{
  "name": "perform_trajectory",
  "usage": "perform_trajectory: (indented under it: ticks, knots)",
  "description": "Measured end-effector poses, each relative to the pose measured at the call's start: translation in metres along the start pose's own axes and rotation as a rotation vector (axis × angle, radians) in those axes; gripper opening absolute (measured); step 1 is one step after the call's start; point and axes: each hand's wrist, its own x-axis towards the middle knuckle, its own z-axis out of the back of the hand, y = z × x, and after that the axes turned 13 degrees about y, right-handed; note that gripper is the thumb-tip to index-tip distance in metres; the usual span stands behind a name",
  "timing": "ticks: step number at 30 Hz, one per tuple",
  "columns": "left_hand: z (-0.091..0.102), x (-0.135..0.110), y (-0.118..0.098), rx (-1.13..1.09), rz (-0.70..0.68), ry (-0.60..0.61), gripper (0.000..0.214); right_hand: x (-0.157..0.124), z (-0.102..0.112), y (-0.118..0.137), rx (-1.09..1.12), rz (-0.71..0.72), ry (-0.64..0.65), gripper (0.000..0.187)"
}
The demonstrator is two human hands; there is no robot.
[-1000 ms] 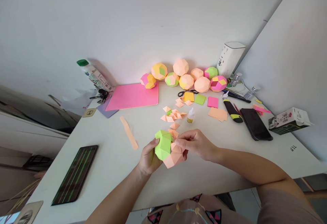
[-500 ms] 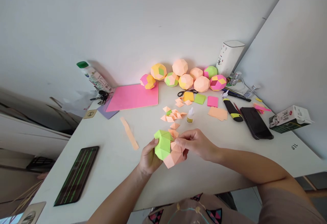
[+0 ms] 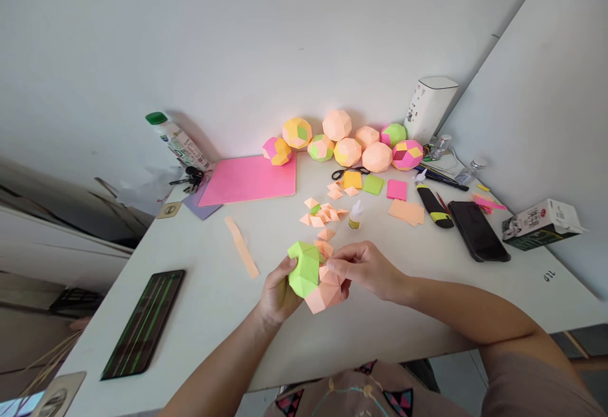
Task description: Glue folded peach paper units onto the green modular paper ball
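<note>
Low over the front of the table, my left hand (image 3: 278, 290) is closed round a partly formed paper ball (image 3: 304, 271) with green and peach facets. The thumb presses on its green side. My right hand (image 3: 363, 268) pinches the peach edge of the same ball between thumb and fingers; what lies inside the pinch is hidden. Just beyond the hands lie several small folded peach paper units (image 3: 325, 215), one green among them. A small glue bottle (image 3: 355, 214) stands upright to their right.
Finished paper balls (image 3: 348, 152) line the wall. Scissors (image 3: 350, 173), sticky-note pads (image 3: 397, 189), peach sheets (image 3: 406, 211), a utility knife (image 3: 434, 207) and a phone (image 3: 479, 230) lie to the right. At left are a pink board (image 3: 249, 179), a peach strip (image 3: 242, 247) and a dark tablet (image 3: 143, 325).
The whole view has shifted slightly. Both hands keep the same hold on the paper ball, and nothing on the table has visibly moved.
</note>
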Motion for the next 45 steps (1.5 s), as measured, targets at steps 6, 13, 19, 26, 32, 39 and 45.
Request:
perform_trajectory:
  ticks: [6,13,19,26,32,39,45]
  knots:
    - [-0.0003,-0.0001,-0.0009,0.005,0.004,-0.008,0.030,-0.0002,0.0001,-0.0015,-0.018,0.005,0.001,0.030]
    - [-0.0024,0.0009,-0.0020,0.018,0.006,0.002,0.030,-0.0006,0.0004,-0.0021,-0.031,0.011,0.005,0.032]
    - [-0.0027,0.0002,-0.0021,0.019,0.003,-0.006,0.029,-0.0012,0.0001,-0.0008,-0.038,0.014,0.008,0.034]
    - [-0.0039,0.0007,-0.0024,0.006,0.002,-0.016,0.029,-0.0007,0.0003,-0.0007,-0.032,-0.002,0.004,0.034]
    - [-0.0048,0.0009,-0.0016,0.008,0.011,0.031,0.028,0.0004,0.0002,-0.0026,-0.006,0.008,0.013,0.030]
    - [-0.0010,0.0008,0.0021,0.083,-0.003,0.051,0.028,0.0004,-0.0010,-0.0034,-0.007,0.024,0.026,0.030]
    - [-0.0013,0.0001,0.0035,0.239,-0.019,0.052,0.036,0.0000,-0.0005,-0.0025,-0.066,0.019,0.008,0.031]
